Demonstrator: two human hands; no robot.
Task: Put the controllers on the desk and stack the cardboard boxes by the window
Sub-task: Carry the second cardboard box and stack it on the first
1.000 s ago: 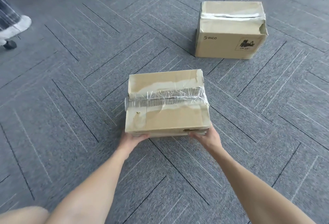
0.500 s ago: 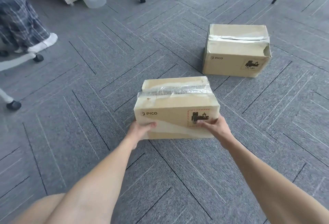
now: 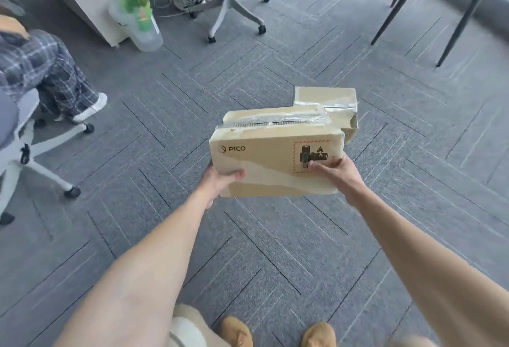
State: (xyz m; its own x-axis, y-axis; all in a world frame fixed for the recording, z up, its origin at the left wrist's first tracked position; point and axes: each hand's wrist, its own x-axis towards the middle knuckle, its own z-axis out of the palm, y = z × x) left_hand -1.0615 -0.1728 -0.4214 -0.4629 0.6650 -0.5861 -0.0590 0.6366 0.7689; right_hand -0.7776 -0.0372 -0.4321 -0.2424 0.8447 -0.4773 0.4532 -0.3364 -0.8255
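Head view, looking down at grey carpet (image 3: pixel 275 250). A cardboard box (image 3: pixel 275 159) printed "PICO" is held in the air between both hands, in front of the person and above the floor. The left hand (image 3: pixel 217 181) grips its lower left corner, thumb laid on the near face and fingers hidden underneath. The right hand (image 3: pixel 334 173) grips the lower right corner, thumb across the red-bordered warning label (image 3: pixel 312 155), whose lower text it covers; its fingers are hidden behind the box. The top of the box is sealed with clear tape.

A second cardboard box (image 3: pixel 327 98) rests on the carpet just beyond; the held box hides its near left part, and its right corner is torn. Whether the two boxes touch cannot be told.

At left, a seated person's plaid trouser leg (image 3: pixel 52 74) and a white office chair (image 3: pixel 33 140) are cut off by the frame. A second chair base (image 3: pixel 234 8), a blurred clear water jug (image 3: pixel 140 21) and dark table legs (image 3: pixel 457 21) stand farther off. Two brown slippers (image 3: pixel 278 333) show at the bottom edge.
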